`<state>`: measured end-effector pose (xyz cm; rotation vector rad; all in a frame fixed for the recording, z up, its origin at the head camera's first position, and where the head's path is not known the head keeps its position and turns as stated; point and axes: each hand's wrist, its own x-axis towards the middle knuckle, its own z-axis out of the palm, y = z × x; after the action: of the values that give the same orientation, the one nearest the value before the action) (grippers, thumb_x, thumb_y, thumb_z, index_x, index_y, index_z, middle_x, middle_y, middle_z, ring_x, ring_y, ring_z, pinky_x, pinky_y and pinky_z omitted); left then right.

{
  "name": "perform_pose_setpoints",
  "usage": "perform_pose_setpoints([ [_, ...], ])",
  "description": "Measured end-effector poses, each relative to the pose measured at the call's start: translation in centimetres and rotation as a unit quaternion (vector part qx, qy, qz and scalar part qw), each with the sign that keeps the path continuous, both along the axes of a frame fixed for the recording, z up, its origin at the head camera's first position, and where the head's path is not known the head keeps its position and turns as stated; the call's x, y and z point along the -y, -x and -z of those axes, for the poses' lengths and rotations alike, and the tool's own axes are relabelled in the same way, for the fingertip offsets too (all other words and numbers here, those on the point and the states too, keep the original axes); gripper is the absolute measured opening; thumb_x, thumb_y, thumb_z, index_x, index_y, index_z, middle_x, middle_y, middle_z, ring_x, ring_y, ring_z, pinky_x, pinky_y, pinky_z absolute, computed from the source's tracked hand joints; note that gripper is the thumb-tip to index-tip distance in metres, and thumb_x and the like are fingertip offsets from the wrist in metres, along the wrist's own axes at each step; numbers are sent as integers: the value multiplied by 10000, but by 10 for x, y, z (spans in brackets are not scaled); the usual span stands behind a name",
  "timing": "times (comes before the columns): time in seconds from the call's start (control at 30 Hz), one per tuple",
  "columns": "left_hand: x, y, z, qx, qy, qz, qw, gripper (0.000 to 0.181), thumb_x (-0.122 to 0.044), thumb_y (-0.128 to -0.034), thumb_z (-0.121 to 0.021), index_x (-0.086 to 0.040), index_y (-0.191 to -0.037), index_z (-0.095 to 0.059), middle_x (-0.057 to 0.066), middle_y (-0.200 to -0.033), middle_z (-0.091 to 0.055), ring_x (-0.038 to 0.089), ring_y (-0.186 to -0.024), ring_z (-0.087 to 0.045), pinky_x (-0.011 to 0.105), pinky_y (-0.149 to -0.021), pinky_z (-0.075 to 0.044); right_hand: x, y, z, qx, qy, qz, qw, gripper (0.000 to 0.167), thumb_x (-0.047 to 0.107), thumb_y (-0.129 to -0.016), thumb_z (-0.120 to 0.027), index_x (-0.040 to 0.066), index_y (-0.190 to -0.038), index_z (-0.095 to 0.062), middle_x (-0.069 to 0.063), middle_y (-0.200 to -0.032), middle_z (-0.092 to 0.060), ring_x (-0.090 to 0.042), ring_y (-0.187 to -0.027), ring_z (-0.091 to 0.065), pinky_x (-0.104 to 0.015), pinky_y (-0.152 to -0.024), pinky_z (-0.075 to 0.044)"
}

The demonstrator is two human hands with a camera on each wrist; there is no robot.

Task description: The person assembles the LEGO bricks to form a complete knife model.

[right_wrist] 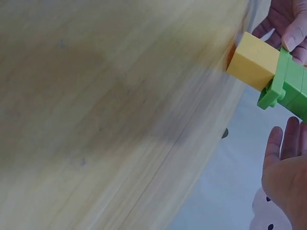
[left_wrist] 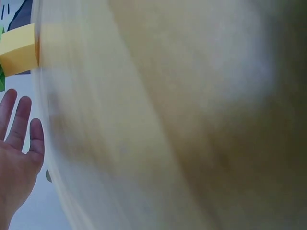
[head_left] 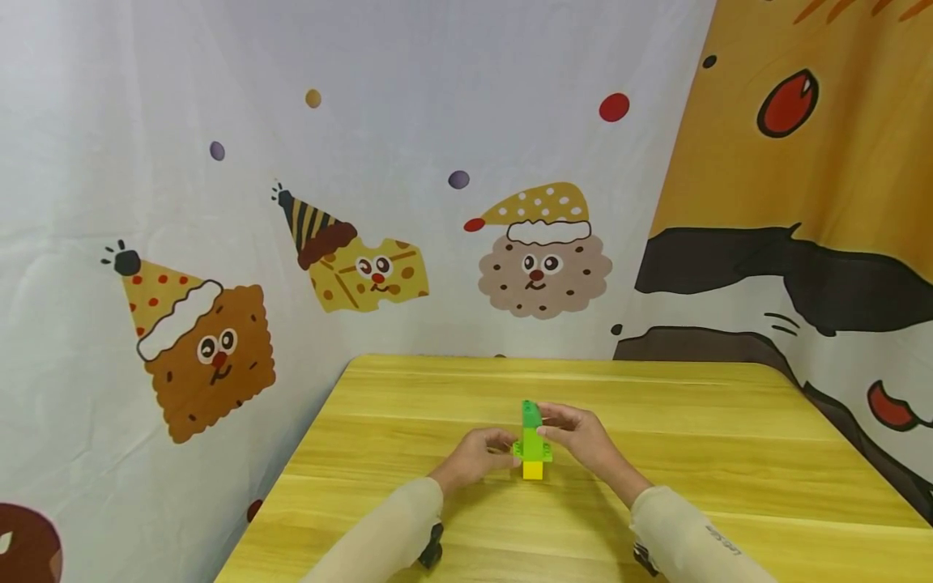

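A small upright tower of toy building bricks (head_left: 533, 444) stands on the table. At its foot is a yellow brick (right_wrist: 253, 61), with a light green studded plate (right_wrist: 274, 91) crossing above it. Light green bricks (right_wrist: 295, 88) follow, and a darker green brick (head_left: 530, 416) tops the stack. From the left, my left hand (head_left: 474, 458) holds the plate's edge, its thumb against it in the right wrist view. My right hand (head_left: 581, 436) grips the upper bricks with thumb and finger from the right. Its other fingers look fairly straight; its thumb is outside the right wrist view.
The wooden table (head_left: 408, 397) stretches around the tower. Behind it hangs a pale cloth (head_left: 408, 146) printed with cartoon biscuits and cheese, orange at the right. Dark wrist devices (head_left: 432, 547) show under both sleeves.
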<state>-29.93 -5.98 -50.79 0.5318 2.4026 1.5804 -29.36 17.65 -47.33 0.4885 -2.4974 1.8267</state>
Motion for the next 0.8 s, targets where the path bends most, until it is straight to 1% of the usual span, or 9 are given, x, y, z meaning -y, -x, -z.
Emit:
perform_pose_setpoints([
  [0.1,-1,0,-1,-66,-94,-26,9999,354,-264,-905,-752,-142,-1228,-676,-38,-1181,-643,215,-1119,-580,443,-930,-490,0,1,2,-8,-24,-66,10000,486,159,-926,-717,112,-1392,-589,-134,-1280,-634,-298,-1104,-629,-434,-888,-531],
  [0.2,-3,1,-2,-205,-123,-22,9997,348,-245,-916,-739,-148,-1243,-666,-48,-1211,-642,217,-1161,-564,451,-967,-462,1,3,5,39,-28,-52,10000,514,104,-933,-700,134,-1426,-557,-155,-1300,-601,-337,-1138,-603,-437,-885,-535],
  [0.27,-3,1,-1,-288,-125,-10,9995,355,-237,-920,-734,-174,-1260,-656,-60,-1202,-646,212,-1156,-567,456,-971,-455,1,4,6,65,-17,-57,10000,533,78,-938,-687,139,-1445,-535,-165,-1297,-589,-350,-1145,-593,-438,-880,-538],
  [0.37,-4,4,0,-368,-105,3,9993,416,-229,-921,-732,-207,-1321,-620,-75,-1160,-652,199,-1131,-574,451,-964,-453,2,5,6,109,-11,-84,9999,553,52,-938,-679,138,-1460,-515,-174,-1297,-580,-354,-1145,-590,-438,-876,-540],
  [0.5,-4,5,0,-432,-100,47,9990,568,-220,-923,-732,-201,-1449,-518,-67,-1124,-654,193,-1097,-585,447,-950,-469,2,6,6,180,86,-313,9993,584,32,-941,-669,119,-1485,-476,-209,-1354,-533,-374,-1162,-576,-431,-871,-544],
  [0.6,-3,5,-2,-490,-91,121,9987,651,-229,-928,-726,-212,-1511,-437,-63,-1123,-653,197,-1089,-587,451,-949,-467,2,6,7,240,100,-519,9983,619,38,-944,-667,108,-1511,-429,-227,-1404,-484,-387,-1181,-562,-423,-870,-545],
  [0.7,-1,5,-4,-530,-35,205,9984,699,-248,-939,-713,-241,-1547,-369,-64,-1134,-646,199,-1101,-581,454,-955,-450,1,7,7,313,85,-655,9973,652,47,-943,-670,121,-1530,-396,-231,-1435,-452,-398,-1200,-547,-423,-877,-542],
  [0.8,-1,5,-6,-544,18,273,9981,713,-247,-950,-698,-267,-1561,-330,-47,-1153,-636,209,-1109,-578,457,-953,-442,1,7,7,371,14,-704,9968,680,51,-939,-677,140,-1543,-375,-230,-1454,-431,-404,-1216,-531,-435,-896,-532],
])
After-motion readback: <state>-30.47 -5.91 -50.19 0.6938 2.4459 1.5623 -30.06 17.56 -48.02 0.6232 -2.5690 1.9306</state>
